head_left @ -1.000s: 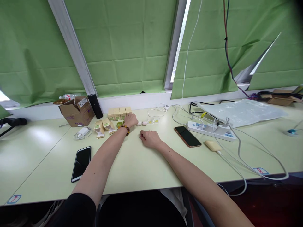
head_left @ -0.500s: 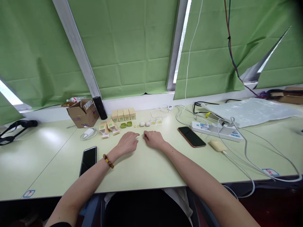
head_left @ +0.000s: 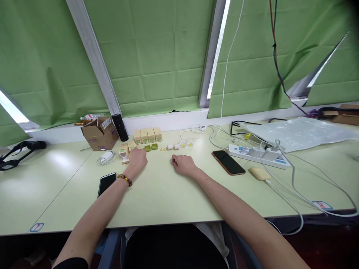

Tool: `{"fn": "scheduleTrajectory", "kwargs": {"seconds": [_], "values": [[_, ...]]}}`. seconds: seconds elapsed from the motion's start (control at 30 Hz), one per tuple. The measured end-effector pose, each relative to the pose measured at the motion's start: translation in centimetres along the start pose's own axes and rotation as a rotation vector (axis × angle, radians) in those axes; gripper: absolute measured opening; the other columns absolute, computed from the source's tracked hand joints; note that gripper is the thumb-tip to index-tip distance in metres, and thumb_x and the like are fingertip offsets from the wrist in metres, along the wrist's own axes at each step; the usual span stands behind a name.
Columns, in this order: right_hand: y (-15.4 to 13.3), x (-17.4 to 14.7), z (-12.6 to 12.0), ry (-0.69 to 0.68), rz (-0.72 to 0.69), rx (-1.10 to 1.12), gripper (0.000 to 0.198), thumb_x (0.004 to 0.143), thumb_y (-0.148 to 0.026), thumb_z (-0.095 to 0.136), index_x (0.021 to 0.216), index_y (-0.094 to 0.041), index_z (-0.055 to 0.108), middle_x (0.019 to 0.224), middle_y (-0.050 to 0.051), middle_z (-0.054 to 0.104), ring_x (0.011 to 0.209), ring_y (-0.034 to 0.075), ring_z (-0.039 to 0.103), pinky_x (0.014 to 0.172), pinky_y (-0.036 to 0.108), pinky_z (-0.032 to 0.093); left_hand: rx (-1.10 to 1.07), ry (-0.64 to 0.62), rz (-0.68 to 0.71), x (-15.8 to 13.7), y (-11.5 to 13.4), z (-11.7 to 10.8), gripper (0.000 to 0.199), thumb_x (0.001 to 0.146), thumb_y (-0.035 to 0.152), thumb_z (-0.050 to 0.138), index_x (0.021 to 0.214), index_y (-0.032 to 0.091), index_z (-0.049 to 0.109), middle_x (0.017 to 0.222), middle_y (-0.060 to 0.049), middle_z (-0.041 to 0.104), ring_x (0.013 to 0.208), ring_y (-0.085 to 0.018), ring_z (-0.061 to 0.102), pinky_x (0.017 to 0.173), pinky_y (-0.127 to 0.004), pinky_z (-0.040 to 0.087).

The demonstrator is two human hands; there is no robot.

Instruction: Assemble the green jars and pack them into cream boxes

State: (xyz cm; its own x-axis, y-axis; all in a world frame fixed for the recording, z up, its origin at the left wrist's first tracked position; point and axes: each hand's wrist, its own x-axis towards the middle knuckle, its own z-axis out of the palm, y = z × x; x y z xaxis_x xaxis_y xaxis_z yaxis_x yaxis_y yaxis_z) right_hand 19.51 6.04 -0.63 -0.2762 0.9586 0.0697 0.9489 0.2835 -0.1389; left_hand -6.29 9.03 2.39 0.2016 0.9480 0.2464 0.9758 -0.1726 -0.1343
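Note:
My left hand (head_left: 138, 158) reaches forward onto a small open tan box (head_left: 131, 145); its fingers cover the box, so the grip is hidden. A second open tan box (head_left: 123, 151) lies just left of it. My right hand (head_left: 183, 164) rests on the table as a loose fist with nothing in it. Behind stands a row of several closed tan boxes (head_left: 148, 135). In front of the row lie two green cases (head_left: 150, 147), two pale pink cases (head_left: 172, 147) and clear cases (head_left: 186, 143).
A cardboard box (head_left: 99, 133) and a black cylinder (head_left: 120, 127) stand at back left. A white charger (head_left: 105, 157) and a black phone (head_left: 106, 183) lie left. At right are a second phone (head_left: 228, 162), a power strip (head_left: 258, 155) with cables, and a yellow plug (head_left: 259, 173).
My left hand drew back from the row of boxes to beside the right hand, then moved left and forward onto the open tan box. The right hand stayed put.

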Motion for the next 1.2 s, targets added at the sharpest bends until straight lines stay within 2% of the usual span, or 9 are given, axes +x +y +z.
{"fn": "scheduleTrajectory", "kwargs": {"seconds": [0.1,0.27,0.5,0.63,0.73,0.8,1.0,1.1,1.2], "values": [[0.0,0.0,0.0,0.005,-0.001,0.005,0.020,0.103,-0.029,0.046,0.110,-0.022,0.064,0.106,0.010,0.077,0.092,0.025,0.071,0.071,0.029,0.037,0.014,-0.032,-0.040,2.2,-0.1,0.0,0.026,0.088,0.011,0.048,0.093,0.014,0.073,0.087,-0.018,0.075,0.085,-0.031,0.069,0.081,-0.043,0.046],[0.0,-0.1,0.0,0.013,0.000,0.021,0.019,0.103,-0.030,0.048,0.111,-0.023,0.064,0.107,0.010,0.077,0.094,0.025,0.071,0.073,0.030,0.039,0.017,-0.065,-0.040,4.2,1.1,0.3,0.019,0.085,0.010,0.052,0.085,0.015,0.071,0.082,-0.015,0.074,0.080,-0.027,0.068,0.076,-0.038,0.046],[0.1,0.0,0.2,0.054,0.012,0.102,0.020,0.100,-0.032,0.053,0.114,-0.024,0.064,0.106,0.007,0.077,0.095,0.024,0.071,0.077,0.030,0.043,0.003,-0.034,0.033,1.8,3.0,-1.0,0.022,0.083,0.007,0.051,0.090,0.016,0.071,0.078,-0.015,0.070,0.077,-0.028,0.068,0.069,-0.037,0.048],[-0.4,0.3,0.5,0.155,-0.033,0.569,0.039,0.099,-0.037,0.055,0.136,-0.026,0.052,0.116,0.006,0.073,0.092,0.019,0.069,0.080,0.031,0.051,0.012,0.015,0.129,-1.9,4.2,-2.2,0.028,0.085,0.004,0.047,0.097,0.016,0.070,0.087,-0.017,0.070,0.085,-0.029,0.068,0.074,-0.039,0.048],[-1.2,0.3,0.6,0.160,-0.201,1.103,0.062,0.091,-0.039,0.063,0.148,-0.026,0.042,0.133,0.011,0.066,0.100,0.020,0.069,0.079,0.033,0.058,0.010,0.095,0.290,-4.4,4.5,-2.8,0.034,0.092,0.005,0.040,0.093,0.019,0.070,0.079,-0.015,0.068,0.082,-0.026,0.066,0.073,-0.038,0.048],[-1.8,0.1,0.5,0.126,-0.316,1.295,0.074,0.084,-0.041,0.073,0.149,-0.028,0.040,0.137,0.012,0.063,0.110,0.022,0.067,0.084,0.035,0.060,0.002,0.146,0.340,-5.6,4.7,-3.0,0.038,0.096,0.007,0.035,0.091,0.020,0.071,0.075,-0.014,0.067,0.077,-0.025,0.065,0.069,-0.037,0.047],[-2.5,-0.7,-0.5,0.027,-0.424,1.500,0.065,0.080,-0.046,0.083,0.135,-0.024,0.055,0.123,0.011,0.071,0.120,0.026,0.067,0.102,0.042,0.055,-0.060,0.233,0.411,-6.9,5.5,-2.7,0.039,0.100,0.014,0.035,0.089,0.021,0.071,0.069,-0.012,0.065,0.070,-0.022,0.062,0.062,-0.035,0.043],[-2.2,-0.6,-0.8,-0.008,-0.432,1.570,0.061,0.078,-0.045,0.086,0.128,-0.022,0.059,0.109,0.008,0.075,0.107,0.024,0.071,0.093,0.039,0.058,-0.118,0.320,0.423,-6.9,5.3,-2.2,0.035,0.103,0.020,0.038,0.097,0.022,0.073,0.063,-0.009,0.062,0.063,-0.020,0.059,0.058,-0.033,0.038],[-2.0,-0.4,-0.8,-0.012,-0.426,1.617,0.058,0.078,-0.043,0.086,0.126,-0.020,0.063,0.095,0.005,0.074,0.083,0.019,0.071,0.071,0.031,0.059,-0.199,0.523,0.438,-6.7,4.7,-1.4,0.025,0.103,0.025,0.048,0.096,0.023,0.072,0.055,-0.003,0.055,0.053,-0.016,0.052,0.054,-0.031,0.029]]}}
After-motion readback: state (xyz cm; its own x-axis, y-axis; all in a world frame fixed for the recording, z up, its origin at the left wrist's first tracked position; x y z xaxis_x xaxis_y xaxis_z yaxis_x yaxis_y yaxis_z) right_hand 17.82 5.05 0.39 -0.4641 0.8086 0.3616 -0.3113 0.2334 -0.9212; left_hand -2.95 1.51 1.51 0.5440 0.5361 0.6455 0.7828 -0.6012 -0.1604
